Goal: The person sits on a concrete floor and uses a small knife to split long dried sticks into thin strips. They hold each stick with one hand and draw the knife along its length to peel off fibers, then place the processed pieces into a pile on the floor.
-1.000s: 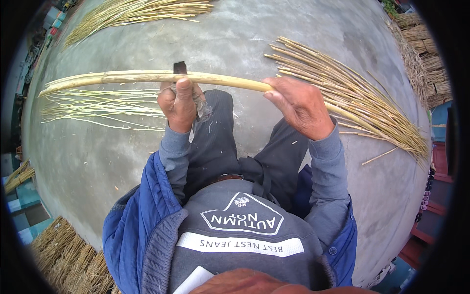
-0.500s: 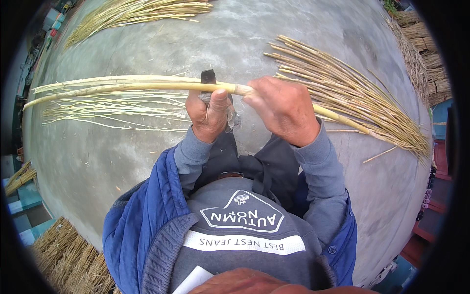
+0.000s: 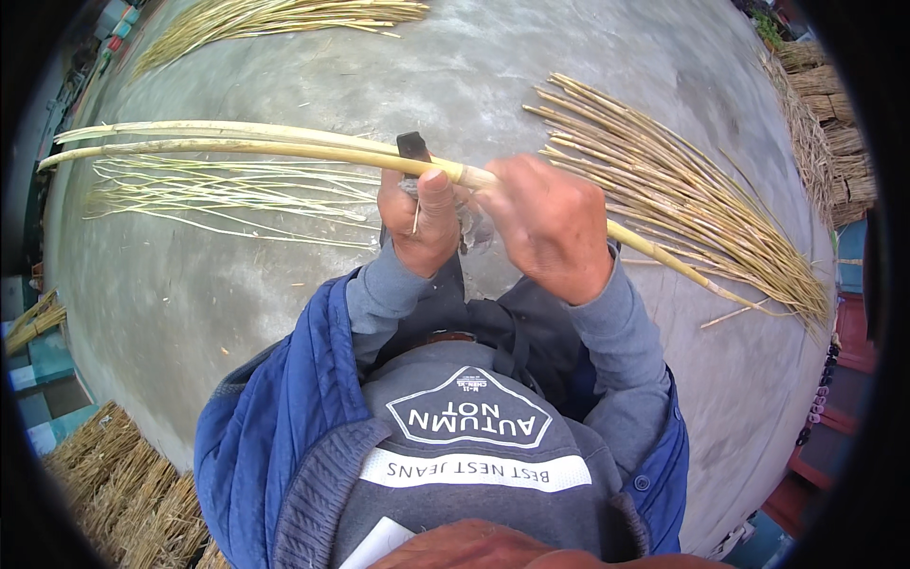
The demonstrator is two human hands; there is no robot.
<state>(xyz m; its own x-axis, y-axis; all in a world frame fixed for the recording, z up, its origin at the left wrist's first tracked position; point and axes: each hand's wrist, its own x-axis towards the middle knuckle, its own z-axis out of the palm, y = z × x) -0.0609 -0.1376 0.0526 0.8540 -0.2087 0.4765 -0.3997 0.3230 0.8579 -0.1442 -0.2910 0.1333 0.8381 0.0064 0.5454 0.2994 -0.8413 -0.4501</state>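
Observation:
A long yellow-green stalk (image 3: 664,256) lies across in front of me. Left of my hands it runs as two split lengths (image 3: 227,145), which join near a pale ring. My right hand (image 3: 552,228) is closed round the whole part, just right of that ring. Beneath the split, my left hand (image 3: 417,232) grips a small dark tool with a black end (image 3: 413,146), its thumb up against the stalk. The tool's black end sticks up beyond the stalk at the split. Its lower part is hidden by my fingers.
Thin pale strips (image 3: 227,190) lie on the concrete floor (image 3: 455,85) at the left. A bundle of stalks (image 3: 678,194) spreads at the right, another bundle (image 3: 284,19) at the far left. Stacked dry straw bundles stand lower left (image 3: 123,484) and far right (image 3: 829,114).
The split ends at the left have swung farther from me, so the stalk slopes more. My left hand has shifted slightly right. Both hands keep their grip.

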